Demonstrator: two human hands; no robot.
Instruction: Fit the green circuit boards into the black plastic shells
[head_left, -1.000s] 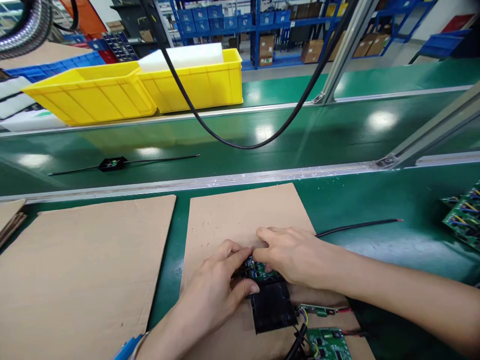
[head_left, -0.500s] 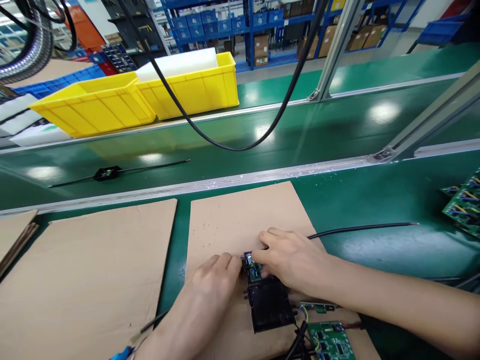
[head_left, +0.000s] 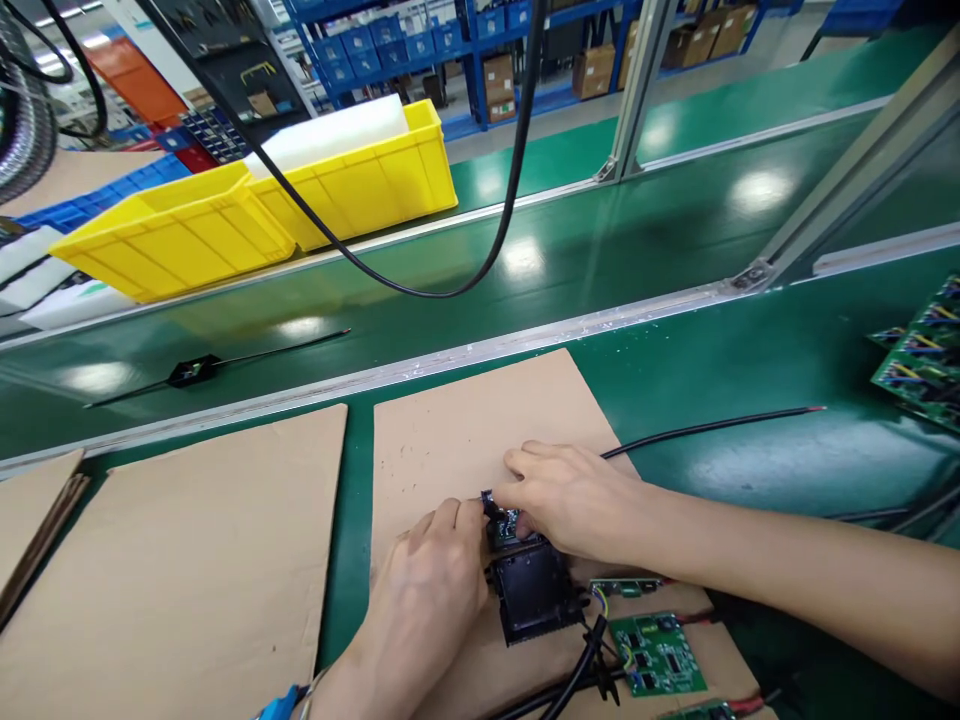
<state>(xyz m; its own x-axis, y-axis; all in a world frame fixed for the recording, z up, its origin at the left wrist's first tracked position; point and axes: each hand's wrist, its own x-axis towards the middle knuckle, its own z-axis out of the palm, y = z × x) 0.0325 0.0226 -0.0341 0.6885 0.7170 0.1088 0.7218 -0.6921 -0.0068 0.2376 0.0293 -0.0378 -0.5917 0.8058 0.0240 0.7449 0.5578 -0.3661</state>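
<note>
A black plastic housing (head_left: 537, 596) lies opened out on a cardboard sheet (head_left: 465, 420). A small circuit board (head_left: 505, 526) sits in its far half, partly covered by fingers. Along the housing's left edge, the curled fingers of my left hand (head_left: 439, 565) grip it; their tips are partly hidden. From the right, my right hand (head_left: 566, 495) reaches over the far half, thumb and fingers closed on the board and housing edge. Behind that hand, a black cable (head_left: 712, 428) runs out to the right, its tip reddish.
Green circuit boards (head_left: 660, 655) with black cables lie close by at the lower right. More boards (head_left: 926, 350) are stacked at the far right. Another cardboard sheet (head_left: 217, 540) is on the left. Beyond a metal rail (head_left: 465, 352) stand yellow bins (head_left: 360, 190); a black cable (head_left: 420, 293) hangs in front.
The view has shifted slightly, so the bench appears moved. Both hands stay at the housing, and my left hand has turned a little against its edge.
</note>
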